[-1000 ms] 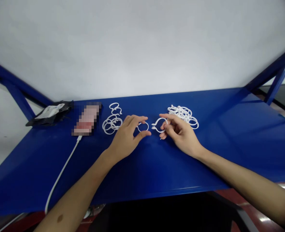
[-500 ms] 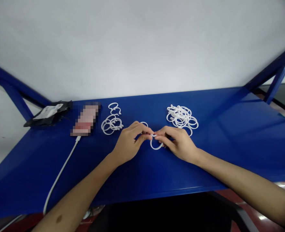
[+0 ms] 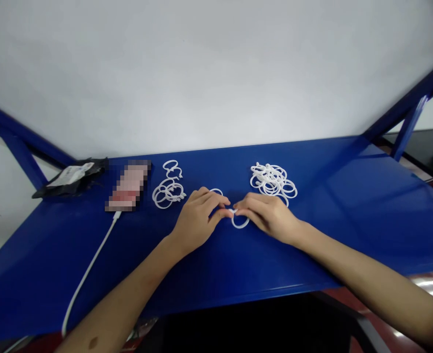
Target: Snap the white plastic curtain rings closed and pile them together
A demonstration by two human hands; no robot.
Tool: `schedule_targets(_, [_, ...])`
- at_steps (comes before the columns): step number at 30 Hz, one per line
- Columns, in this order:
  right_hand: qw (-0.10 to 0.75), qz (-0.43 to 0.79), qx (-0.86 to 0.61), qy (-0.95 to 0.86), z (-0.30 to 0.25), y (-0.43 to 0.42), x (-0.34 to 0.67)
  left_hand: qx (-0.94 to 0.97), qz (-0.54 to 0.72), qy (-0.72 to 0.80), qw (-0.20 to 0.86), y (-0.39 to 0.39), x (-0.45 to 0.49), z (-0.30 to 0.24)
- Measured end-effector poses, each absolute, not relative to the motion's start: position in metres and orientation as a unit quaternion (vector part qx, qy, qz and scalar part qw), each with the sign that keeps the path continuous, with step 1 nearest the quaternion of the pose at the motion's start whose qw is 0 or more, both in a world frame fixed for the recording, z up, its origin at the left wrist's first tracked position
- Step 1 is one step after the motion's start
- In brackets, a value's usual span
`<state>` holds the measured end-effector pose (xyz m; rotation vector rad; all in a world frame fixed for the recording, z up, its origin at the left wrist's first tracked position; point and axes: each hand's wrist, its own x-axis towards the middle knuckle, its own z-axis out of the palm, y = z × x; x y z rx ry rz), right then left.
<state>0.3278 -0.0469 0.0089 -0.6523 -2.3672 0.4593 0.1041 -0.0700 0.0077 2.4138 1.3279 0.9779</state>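
Above the middle of the blue table, a small white plastic curtain ring (image 3: pixel 240 226) hangs between my two hands. My right hand (image 3: pixel 271 215) pinches its upper part between thumb and fingertips. My left hand (image 3: pixel 200 218) curls in from the other side, thumb and index finger at the ring's end, a slight gap showing between those two. The fingertips partly hide the top of the ring. Behind the left fingers another white ring (image 3: pixel 216 190) shows in part. To the right lies a tangled pile of white rings (image 3: pixel 271 179); several more white rings (image 3: pixel 167 192) lie to the left.
On the blue table (image 3: pixel 323 196), a phone (image 3: pixel 130 184), blurred out, lies at the left with a white cable (image 3: pixel 87 272) running off the front edge. A black plastic bag (image 3: pixel 71 177) with a white label lies beyond it. A pale wall (image 3: pixel 216 78) rises behind.
My left index finger has lifted slightly away from the thumb. The ring still hangs at the right fingertips, and the view has shifted a little.
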Motion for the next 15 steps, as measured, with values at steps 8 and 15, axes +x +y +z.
schedule_targets(8, [0.401,0.000,-0.472,-0.785,0.016,0.009,0.370,0.827,0.176,0.534,-0.017,-0.053,0.076,0.004])
schedule_targets(15, [0.315,-0.072,-0.525,-0.787,0.000,0.028,0.390,0.827,0.139,0.544,-0.020,-0.047,0.070,-0.002])
